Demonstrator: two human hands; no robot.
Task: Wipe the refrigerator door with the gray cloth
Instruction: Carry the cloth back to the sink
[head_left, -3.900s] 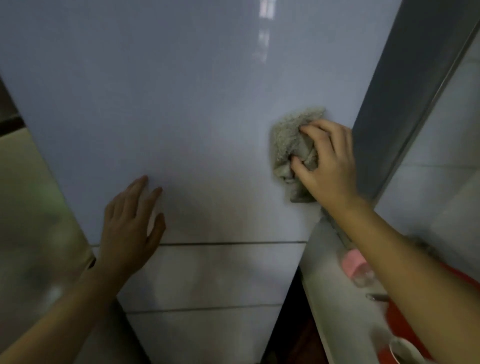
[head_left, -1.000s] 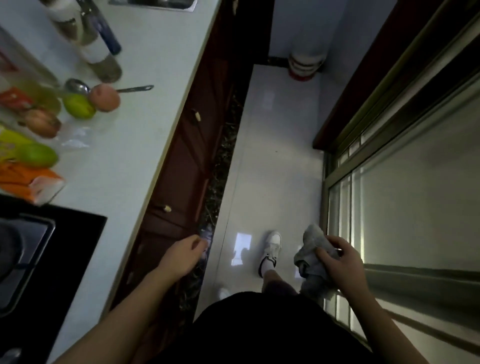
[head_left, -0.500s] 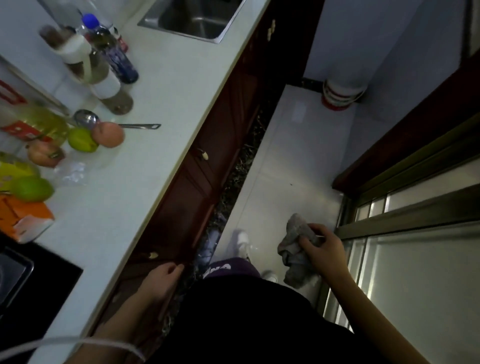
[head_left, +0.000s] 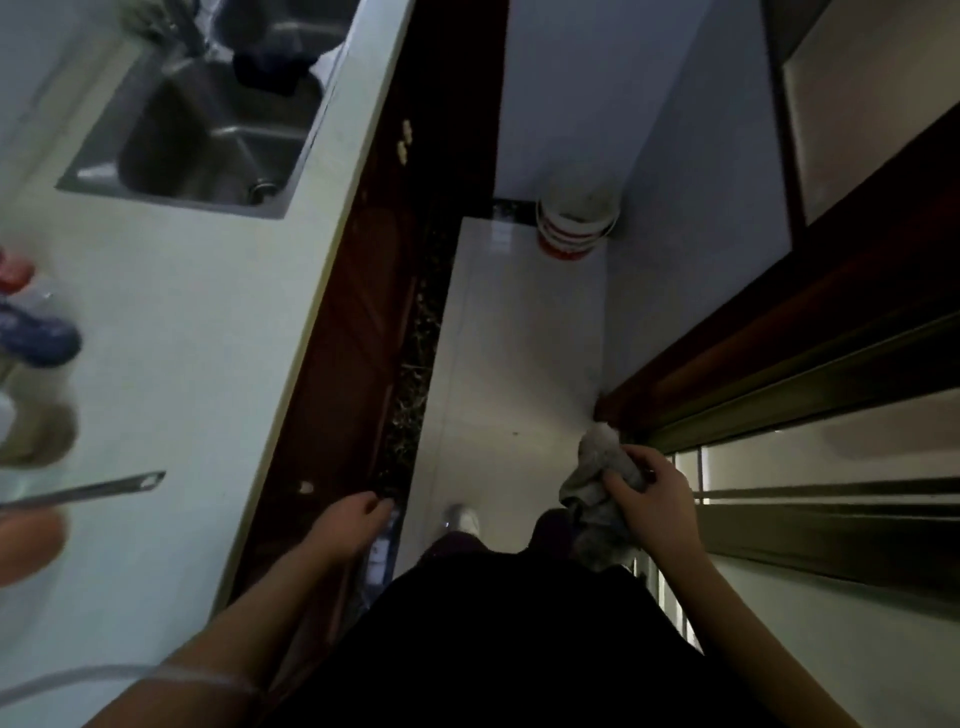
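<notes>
Change: view has swung off refrigerator door; door is out of frame and cloth no longer touches it. Person now looks down narrow aisle, sink (head_left: 208, 130) and white tabletop (head_left: 208, 364) on left, sliding door frame (head_left: 831, 364) on right. Judgement: wiping is paused or finished.

Gray cloth (head_left: 597, 478) bunched in right hand (head_left: 657, 499), above floor (head_left: 509, 364), just beside door frame. Right grip: fingers and thumb curled round cloth's middle. Left hand (head_left: 353, 525) loosely curled, holds nothing, near cabinet front.

Cloth's long axis runs along aisle: bunched end points forward, loose tail hangs toward body.
</notes>
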